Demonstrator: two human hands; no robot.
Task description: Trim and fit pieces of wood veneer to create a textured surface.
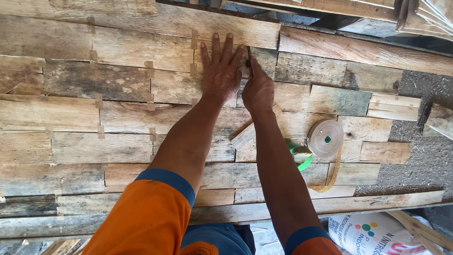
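Observation:
My left hand (220,71) lies flat, fingers spread, on thin wood veneer sheets (122,85) near the far middle of the pile. Beside it, touching its index finger side, my right hand (257,87) is closed around a small dark blade or cutter (248,56) whose tip points at a seam between two veneer pieces. Brown tape strips (149,71) join several of the sheets. Both forearms reach out from orange sleeves with blue cuffs.
A roll of brown tape (325,138) with a loose tail lies right of my right arm, next to a green-handled tool (302,156). A printed white sack (373,233) sits at the lower right. Rough grey ground (424,156) borders the right side; more veneer is stacked at the top right.

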